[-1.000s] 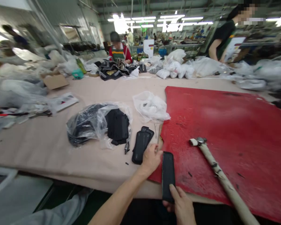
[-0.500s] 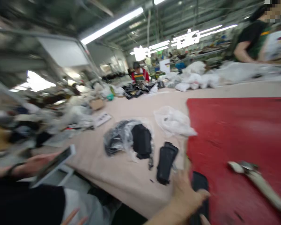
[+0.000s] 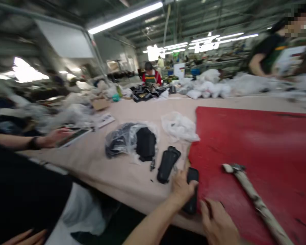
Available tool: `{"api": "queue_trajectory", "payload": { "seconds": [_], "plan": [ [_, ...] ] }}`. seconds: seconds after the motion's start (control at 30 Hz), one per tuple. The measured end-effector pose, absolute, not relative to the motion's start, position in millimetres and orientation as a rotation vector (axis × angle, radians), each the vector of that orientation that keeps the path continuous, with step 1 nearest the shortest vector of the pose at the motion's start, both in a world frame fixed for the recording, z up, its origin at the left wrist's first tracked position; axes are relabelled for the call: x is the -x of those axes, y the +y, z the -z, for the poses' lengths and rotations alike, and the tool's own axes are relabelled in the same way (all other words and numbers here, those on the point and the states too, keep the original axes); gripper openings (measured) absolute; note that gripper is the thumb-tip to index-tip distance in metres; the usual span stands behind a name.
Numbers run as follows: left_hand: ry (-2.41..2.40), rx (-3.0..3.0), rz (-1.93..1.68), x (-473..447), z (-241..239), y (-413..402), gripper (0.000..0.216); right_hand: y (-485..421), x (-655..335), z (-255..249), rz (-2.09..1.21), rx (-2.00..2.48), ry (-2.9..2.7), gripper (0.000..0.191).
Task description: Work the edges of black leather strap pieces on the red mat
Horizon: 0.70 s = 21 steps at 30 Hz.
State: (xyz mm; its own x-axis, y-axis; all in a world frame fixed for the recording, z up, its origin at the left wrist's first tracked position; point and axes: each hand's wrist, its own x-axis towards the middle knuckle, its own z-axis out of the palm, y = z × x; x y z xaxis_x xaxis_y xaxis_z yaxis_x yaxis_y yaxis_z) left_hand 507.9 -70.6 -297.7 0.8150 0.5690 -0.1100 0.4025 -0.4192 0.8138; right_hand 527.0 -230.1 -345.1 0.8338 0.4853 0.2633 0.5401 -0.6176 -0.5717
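Observation:
My left hand (image 3: 182, 187) is at the table's front edge, its thumb over a slim black case (image 3: 192, 197) and its fingers along the case's left side. My right hand (image 3: 218, 221) is just to the right, over the red mat, fingers curled together; a tiny dark tip shows by them, too small to name. Left of my left hand lies a stack of black cases (image 3: 168, 165). A hammer (image 3: 255, 197) with a pale wrapped handle rests on the red mat (image 3: 257, 143).
A clear plastic bag (image 3: 127, 141) with black pieces inside lies at mid-table, and a crumpled white bag (image 3: 180, 126) touches the mat. At left, another person's hand (image 3: 54, 137) holds a tablet (image 3: 75, 137). Further people sit or stand beyond heaped white bags (image 3: 209, 86).
The view has shifted, and things on the table appear further left and slightly higher. My right hand has come more into view. The other person's tablet is now tilted flatter.

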Motion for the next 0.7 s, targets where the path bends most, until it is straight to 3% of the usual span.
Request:
{"api": "queue_trajectory", "payload": {
  "seconds": [0.23,0.43,0.7],
  "plan": [
    [0.65,-2.317,-0.287,-533.6,339.7,-88.2,0.04,-232.7,-565.0,349.5,0.267,2.654,-1.058,0.044],
    [0.707,-2.336,-0.333,-537.6,345.4,-89.6,0.042,-221.3,-568.6,362.1,0.274,2.703,-1.118,0.049],
    [0.766,-2.223,-0.499,-522.4,325.1,-32.7,0.023,-219.2,-571.4,359.7,0.244,2.713,-1.092,0.052]
  ]
}}
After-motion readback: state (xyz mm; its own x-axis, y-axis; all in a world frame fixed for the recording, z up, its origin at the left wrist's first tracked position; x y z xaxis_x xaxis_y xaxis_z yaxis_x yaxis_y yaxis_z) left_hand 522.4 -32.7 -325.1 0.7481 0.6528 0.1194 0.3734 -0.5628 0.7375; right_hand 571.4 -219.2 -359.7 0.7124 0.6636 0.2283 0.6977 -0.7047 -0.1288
